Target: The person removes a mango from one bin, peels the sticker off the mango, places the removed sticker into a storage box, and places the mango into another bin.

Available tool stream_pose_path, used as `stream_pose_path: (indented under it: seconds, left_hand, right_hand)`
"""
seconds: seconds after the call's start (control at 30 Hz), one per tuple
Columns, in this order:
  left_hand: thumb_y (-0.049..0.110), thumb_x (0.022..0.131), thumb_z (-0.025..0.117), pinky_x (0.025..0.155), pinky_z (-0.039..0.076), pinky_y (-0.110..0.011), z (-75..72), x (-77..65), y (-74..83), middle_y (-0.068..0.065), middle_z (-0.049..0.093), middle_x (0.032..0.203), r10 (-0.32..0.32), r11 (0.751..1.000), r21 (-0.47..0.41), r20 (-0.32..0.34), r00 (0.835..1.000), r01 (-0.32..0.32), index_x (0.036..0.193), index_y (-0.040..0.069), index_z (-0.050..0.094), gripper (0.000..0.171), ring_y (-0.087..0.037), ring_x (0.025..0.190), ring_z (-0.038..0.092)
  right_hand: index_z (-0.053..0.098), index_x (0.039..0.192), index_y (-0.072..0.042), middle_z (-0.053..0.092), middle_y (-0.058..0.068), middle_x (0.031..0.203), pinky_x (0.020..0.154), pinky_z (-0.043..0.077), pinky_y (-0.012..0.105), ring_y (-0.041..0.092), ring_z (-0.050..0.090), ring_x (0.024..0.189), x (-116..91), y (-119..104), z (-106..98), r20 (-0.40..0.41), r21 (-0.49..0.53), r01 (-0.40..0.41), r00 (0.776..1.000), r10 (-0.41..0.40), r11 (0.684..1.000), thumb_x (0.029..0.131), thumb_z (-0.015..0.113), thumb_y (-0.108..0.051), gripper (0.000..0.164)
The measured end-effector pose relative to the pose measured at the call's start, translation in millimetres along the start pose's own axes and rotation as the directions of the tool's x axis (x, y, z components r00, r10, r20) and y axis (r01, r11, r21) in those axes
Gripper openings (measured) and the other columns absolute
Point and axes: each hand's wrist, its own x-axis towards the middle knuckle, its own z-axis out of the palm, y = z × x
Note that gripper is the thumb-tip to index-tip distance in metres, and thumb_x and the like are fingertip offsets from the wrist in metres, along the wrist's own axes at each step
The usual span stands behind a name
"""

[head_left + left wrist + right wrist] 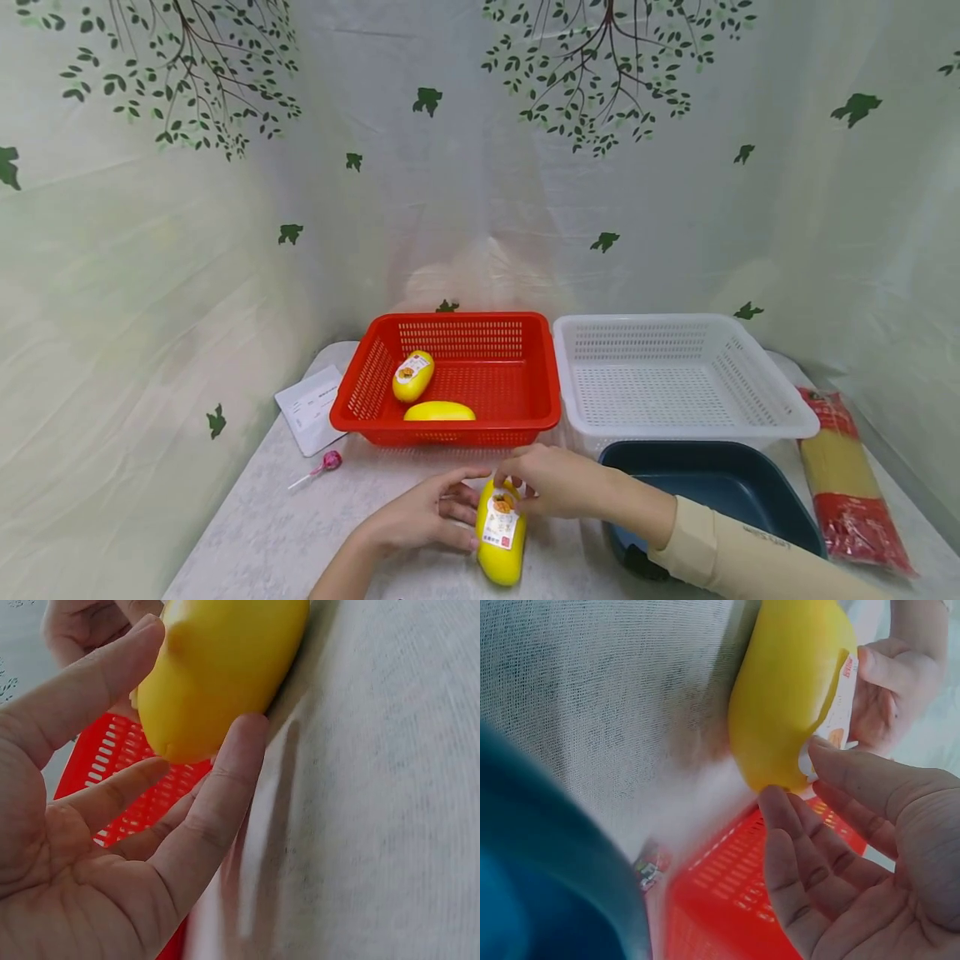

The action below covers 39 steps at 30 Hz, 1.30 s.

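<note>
A yellow mango (501,560) with a white printed label (500,521) is between my two hands at the front middle of the table. My right hand (558,483) holds its far end; in the right wrist view the thumb (847,769) lies at the label's edge and fingertips meet the mango's tip. On the mango's left side, my left hand (427,512) has its fingers spread and fairly straight, with fingertips right at the yellow skin (217,682). Two more mangoes, one labelled (413,377) and one plain side up (439,411), lie in the red basket (480,437).
A white basket (637,433) stands right of the red one, with a dark blue basin (712,467) in front, under my right forearm. At the far right lies a red and yellow packet (851,483). A pink lollipop (332,460) and white paper (311,408) lie at left.
</note>
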Motion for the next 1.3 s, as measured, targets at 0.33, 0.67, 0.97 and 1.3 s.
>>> stream_pose_path:
  seconds: [0.33, 0.67, 0.97, 1.3]
  left_hand:
    - [0.0, 0.085, 0.089, 0.091, 0.067, -0.039, 5.9, 5.3, 2.0, -0.015, 0.062, 0.132, -0.018, 0.999, -0.043, 0.004, 1.0, 0.018, 0.158, 0.015, 0.05, 0.085, -0.023, 0.113, 0.069]
    - [0.003, 0.085, 0.089, 0.092, 0.066, -0.039, 3.1, 7.1, 4.5, -0.014, 0.062, 0.134, -0.031, 0.999, -0.023, -0.006, 1.0, 0.031, 0.159, 0.016, 0.049, 0.086, -0.024, 0.113, 0.069]
    - [0.002, 0.086, 0.089, 0.092, 0.067, -0.04, 4.0, 8.2, 4.2, -0.015, 0.062, 0.134, -0.041, 0.998, -0.041, 0.0, 0.999, 0.041, 0.159, 0.016, 0.049, 0.085, -0.024, 0.113, 0.069]
    - [0.003, 0.087, 0.088, 0.096, 0.066, -0.041, 6.2, 9.0, 0.9, -0.013, 0.062, 0.143, -0.029, 0.999, -0.037, 0.012, 1.0, 0.029, 0.158, 0.018, 0.05, 0.082, -0.025, 0.119, 0.068]
  right_hand:
    - [0.078, 0.116, -0.023, 0.077, -0.01, 0.103, 0.078, 0.058, 0.012, 0.001, 0.064, 0.077, 4.9, -0.4, -1.5, 0.018, -0.004, 0.015, 1.0, -0.015, 1.0, 0.09, 0.088, -0.021, 0.028]
    - [0.078, 0.111, -0.02, 0.076, -0.008, 0.096, 0.078, 0.058, 0.012, 0.001, 0.062, 0.076, 10.6, -0.8, -8.9, 0.034, 0.015, 0.044, 0.998, -0.044, 0.999, 0.089, 0.088, -0.021, 0.024]
    - [0.079, 0.109, -0.02, 0.073, -0.009, 0.089, 0.075, 0.057, 0.012, 0.003, 0.061, 0.073, 10.4, -3.9, -11.2, 0.04, 0.019, 0.015, 0.999, -0.016, 1.0, 0.089, 0.088, -0.02, 0.022]
    - [0.078, 0.101, -0.021, 0.071, -0.01, 0.084, 0.072, 0.056, 0.011, 0.003, 0.06, 0.07, 10.3, -4.4, -8.1, 0.027, 0.007, 0.011, 1.0, -0.011, 1.0, 0.089, 0.088, -0.024, 0.016]
